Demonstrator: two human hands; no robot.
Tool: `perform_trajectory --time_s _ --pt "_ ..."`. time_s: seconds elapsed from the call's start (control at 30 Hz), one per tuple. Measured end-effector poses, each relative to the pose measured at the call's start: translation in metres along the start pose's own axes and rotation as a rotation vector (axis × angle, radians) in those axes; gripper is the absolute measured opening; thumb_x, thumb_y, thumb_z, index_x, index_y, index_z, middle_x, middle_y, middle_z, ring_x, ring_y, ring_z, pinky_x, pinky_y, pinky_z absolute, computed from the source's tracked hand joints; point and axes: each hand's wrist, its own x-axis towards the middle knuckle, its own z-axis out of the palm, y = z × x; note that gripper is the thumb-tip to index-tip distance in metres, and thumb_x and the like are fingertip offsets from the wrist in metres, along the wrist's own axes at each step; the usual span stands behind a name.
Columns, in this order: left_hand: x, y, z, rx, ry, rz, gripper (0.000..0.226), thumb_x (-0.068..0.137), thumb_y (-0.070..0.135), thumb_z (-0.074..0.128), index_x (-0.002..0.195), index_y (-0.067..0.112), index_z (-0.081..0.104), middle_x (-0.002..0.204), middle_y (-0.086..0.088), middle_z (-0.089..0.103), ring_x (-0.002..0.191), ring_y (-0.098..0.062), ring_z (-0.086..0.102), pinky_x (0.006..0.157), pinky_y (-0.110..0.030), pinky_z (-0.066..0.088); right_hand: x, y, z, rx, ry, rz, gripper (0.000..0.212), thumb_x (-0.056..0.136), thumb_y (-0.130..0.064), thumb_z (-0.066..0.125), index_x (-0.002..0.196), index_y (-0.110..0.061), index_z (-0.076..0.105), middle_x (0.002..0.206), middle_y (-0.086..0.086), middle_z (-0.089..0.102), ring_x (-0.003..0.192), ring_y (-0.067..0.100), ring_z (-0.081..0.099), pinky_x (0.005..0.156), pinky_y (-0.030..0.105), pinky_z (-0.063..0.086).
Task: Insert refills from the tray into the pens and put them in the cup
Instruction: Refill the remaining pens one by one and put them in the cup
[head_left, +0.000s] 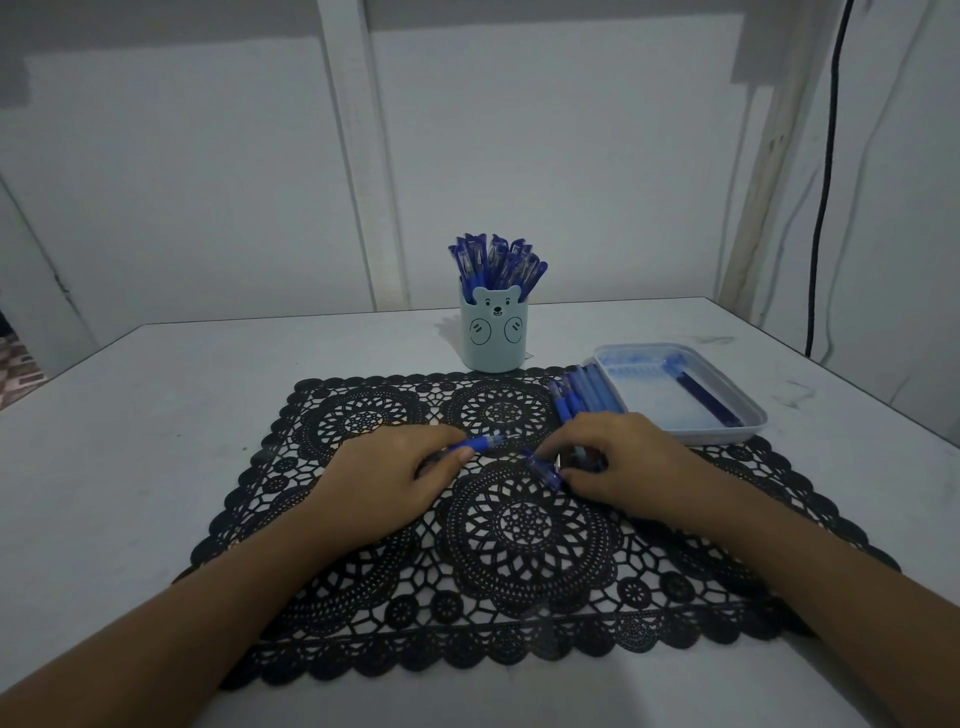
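Your left hand (395, 483) grips 1 blue pen (485, 443) over the mat (519, 561), and your right hand (623, 462) pinches a blue pen part (545, 472). A refill (707, 399) lies in the tray (727, 434), right of the cup (493, 338).

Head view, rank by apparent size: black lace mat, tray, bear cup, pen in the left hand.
1. black lace mat
2. tray
3. bear cup, which stands farther back
4. pen, partly covered by the left hand

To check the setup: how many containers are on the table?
2. The bear-faced pen cup stands at the far edge of the black lace mat; the shallow tray lies to its right, at the mat's far right corner. None seems hidden.
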Motion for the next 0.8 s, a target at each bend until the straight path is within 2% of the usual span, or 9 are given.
perform_trajectory --time_s 0.33,0.5,0.6,0.73,0.8 --pt "0.000 -0.001 0.001 0.001 -0.002 0.006 0.053 0.081 0.063 0.018 0.103 0.039 0.060 0.068 0.014 0.057 0.064 0.000 0.052 0.051 -0.014 0.034 0.000 0.005 0.002 0.015 -0.014 -0.021 0.029 0.085 -0.023 0.058 0.113 -0.032 0.061 0.098 -0.015 0.054 0.081 -0.003 0.046 0.074 0.012 0.033" --pt "0.000 0.000 0.000 -0.025 0.000 0.024 0.050 0.083 0.061 0.021 0.104 0.038 0.061 0.070 0.014 0.060 0.064 -0.002 0.054 0.052 -0.021 0.042 0.001 0.004 0.003 0.132 0.175 0.017 0.025 0.091 -0.019 0.050 0.110 -0.028 0.063 0.102 -0.010 0.060 0.085 -0.001 0.053 0.069 0.005 0.038" --pt "0.000 0.005 0.000 -0.039 0.001 0.063 0.048 0.085 0.059 0.024 0.104 0.036 0.061 0.073 0.012 0.062 0.065 -0.003 0.054 0.055 -0.025 0.045 0.001 -0.004 0.004 0.233 0.249 0.017 0.022 0.089 -0.030 0.053 0.108 -0.027 0.064 0.097 -0.013 0.061 0.086 -0.001 0.055 0.072 0.007 0.039" --pt "-0.001 0.013 0.001 -0.033 0.004 0.120 0.042 0.087 0.055 0.029 0.105 0.035 0.061 0.076 0.013 0.063 0.070 -0.006 0.055 0.056 -0.023 0.045 0.000 -0.014 0.009 0.277 0.220 -0.036 0.010 0.082 -0.028 0.065 0.092 -0.027 0.069 0.083 -0.012 0.065 0.077 0.000 0.056 0.070 0.015 0.045" --pt "-0.001 0.013 0.000 -0.045 -0.006 0.111 0.043 0.087 0.055 0.029 0.105 0.034 0.062 0.076 0.013 0.063 0.069 -0.005 0.055 0.055 -0.022 0.045 0.000 -0.015 0.006 0.310 0.207 0.007 0.004 0.083 -0.027 0.065 0.080 -0.031 0.066 0.073 -0.011 0.063 0.068 -0.001 0.054 0.061 0.014 0.043"
